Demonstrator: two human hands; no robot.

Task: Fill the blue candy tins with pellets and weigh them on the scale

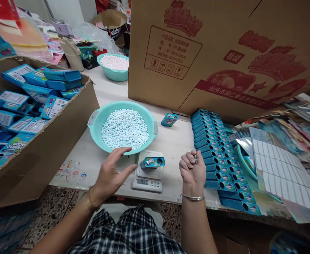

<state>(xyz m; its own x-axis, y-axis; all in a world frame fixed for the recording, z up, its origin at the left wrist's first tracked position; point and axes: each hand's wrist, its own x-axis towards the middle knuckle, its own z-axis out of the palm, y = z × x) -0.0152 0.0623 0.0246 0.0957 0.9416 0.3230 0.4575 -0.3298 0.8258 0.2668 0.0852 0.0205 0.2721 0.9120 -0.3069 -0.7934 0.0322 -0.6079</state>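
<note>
A small blue candy box (pixel 152 162) lies on a white digital scale (pixel 147 184), a dark round hole showing near its right end. Just left of it is my left hand (pixel 111 176), thumb and fingers spread with nothing between them. Behind that hand stands a turquoise basin (pixel 94 132) of pale blue candies (pixel 125 128). My right hand (pixel 193 167) is raised right of the scale, palm side up and fingers curled; some small pale candies show between thumb and forefinger. A second blue candy box (pixel 169 119) stands behind the scale.
Rows of blue boxes (pixel 210 151) with round holes line the table's right side, beside sticker sheets (pixel 287 169). A large carton (pixel 168 81) stands at the back. An open carton (pixel 83 106) of blue boxes is at left. Another basin (pixel 115 74) holds pinkish candies.
</note>
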